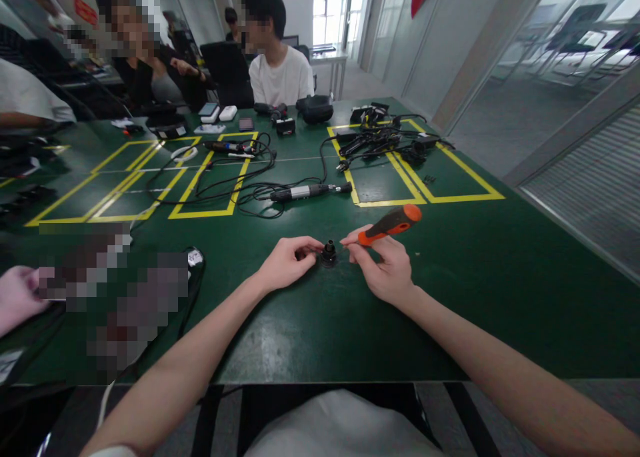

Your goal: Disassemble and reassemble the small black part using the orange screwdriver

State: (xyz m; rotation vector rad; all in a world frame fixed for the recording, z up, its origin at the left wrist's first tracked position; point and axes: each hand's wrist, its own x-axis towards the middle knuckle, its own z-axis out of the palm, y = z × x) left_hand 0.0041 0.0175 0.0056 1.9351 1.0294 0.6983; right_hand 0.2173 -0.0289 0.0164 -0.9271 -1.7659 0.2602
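- The left hand [286, 262] pinches a small black part [329, 253] between thumb and fingertips; the fingers are narrow, curled around the part's left side, and the part sits on or just above the green table [500, 290].
- The right hand [383, 270] is closed around an orange-handled screwdriver [390, 224], gripping it low on the handle near the shaft.
- The screwdriver's long axis runs from upper right, where the handle's rounded end points away beyond the right hand, down to the left, where its thin tip reaches the black part.
- The tip appears to touch the right side or top of the part; the exact contact point is too small to tell.
- The part lies between the two hands, touching the left fingers and just beside the right thumb, so the left hand is the nearer one and steadies it while the right brings the tool in.
- Beyond both hands, well apart, a slim powered tool [310, 191] with a silver band lies across the table, its black cables [220, 190] looping off to the left within yellow tape squares [210, 212].
- Farther beyond the right hand a heap of black adapters and cords [380, 140] sits inside another taped outline.
- At the far left another person's hand [15, 297] rests by the table edge, and other people sit at the far side.
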